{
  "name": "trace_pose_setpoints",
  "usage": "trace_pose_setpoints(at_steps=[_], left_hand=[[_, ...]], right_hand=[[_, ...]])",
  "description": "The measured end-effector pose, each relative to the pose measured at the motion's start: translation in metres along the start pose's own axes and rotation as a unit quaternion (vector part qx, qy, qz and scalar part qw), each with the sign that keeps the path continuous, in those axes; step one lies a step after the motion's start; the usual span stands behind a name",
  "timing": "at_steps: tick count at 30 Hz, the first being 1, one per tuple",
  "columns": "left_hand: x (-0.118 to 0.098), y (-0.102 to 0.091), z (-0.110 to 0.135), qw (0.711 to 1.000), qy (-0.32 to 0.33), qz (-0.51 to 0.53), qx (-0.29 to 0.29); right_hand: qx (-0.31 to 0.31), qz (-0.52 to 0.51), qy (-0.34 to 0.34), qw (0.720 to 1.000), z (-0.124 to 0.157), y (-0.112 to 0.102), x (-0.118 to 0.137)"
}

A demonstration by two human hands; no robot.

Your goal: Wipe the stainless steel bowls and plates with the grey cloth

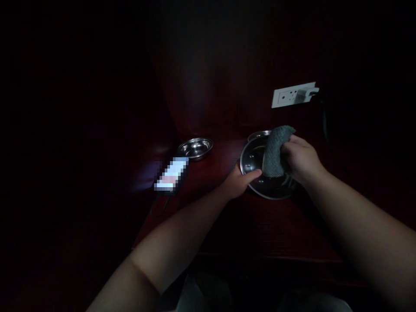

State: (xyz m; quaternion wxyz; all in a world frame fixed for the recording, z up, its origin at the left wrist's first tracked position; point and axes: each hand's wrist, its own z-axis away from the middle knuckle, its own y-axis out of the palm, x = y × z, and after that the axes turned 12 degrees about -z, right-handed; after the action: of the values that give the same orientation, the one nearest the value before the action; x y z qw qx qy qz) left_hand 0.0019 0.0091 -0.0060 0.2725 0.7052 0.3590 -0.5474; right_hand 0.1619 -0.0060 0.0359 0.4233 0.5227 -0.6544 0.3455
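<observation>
A shiny steel plate (pixel 273 187) is tilted up on the dark red wooden table (pixel 276 234). My left hand (pixel 240 180) grips its left rim, thumb over the edge. A grey cloth (pixel 274 151) is bunched in my right hand (pixel 300 158) and rests against the inside of the plate. Behind the plate, the rim of another steel dish (pixel 258 135) peeks out.
A small steel bowl (pixel 195 148) sits at the back left. Beside it lies a lit phone (pixel 171 174) with a dark cord trailing toward the table edge. A white wall socket (pixel 287 96) with a plugged-in charger is on the wall behind. The room is very dark.
</observation>
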Motion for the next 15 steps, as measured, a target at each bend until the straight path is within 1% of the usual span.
trace_pose_setpoints(at_steps=[2, 4, 6, 9, 11, 13, 15], left_hand=[[-0.001, 0.000, 0.000, 1.000, 0.002, 0.000, 0.003], [-0.002, 0.001, 0.001, 1.000, -0.003, -0.003, 0.000], [-0.002, 0.001, 0.001, 1.000, -0.008, -0.009, -0.008], [-0.002, 0.001, 0.001, 1.000, -0.007, -0.007, -0.011], [-0.003, 0.002, 0.001, 1.000, -0.004, -0.002, -0.009], [-0.003, 0.003, 0.001, 1.000, -0.002, 0.003, -0.007], [-0.004, 0.004, 0.001, 1.000, -0.001, 0.006, -0.006]], right_hand=[[-0.038, -0.061, 0.038, 0.997, 0.002, 0.001, 0.003], [-0.046, -0.077, 0.056, 0.994, 0.004, 0.003, 0.007], [-0.033, -0.068, 0.064, 0.995, 0.006, 0.005, 0.010], [0.017, -0.048, 0.067, 0.996, 0.007, 0.007, 0.011], [0.028, -0.010, 0.037, 0.999, 0.006, 0.007, 0.010], [-0.004, 0.055, -0.023, 0.998, 0.005, 0.005, 0.008], [-0.043, 0.123, -0.078, 0.988, 0.005, 0.004, 0.007]])
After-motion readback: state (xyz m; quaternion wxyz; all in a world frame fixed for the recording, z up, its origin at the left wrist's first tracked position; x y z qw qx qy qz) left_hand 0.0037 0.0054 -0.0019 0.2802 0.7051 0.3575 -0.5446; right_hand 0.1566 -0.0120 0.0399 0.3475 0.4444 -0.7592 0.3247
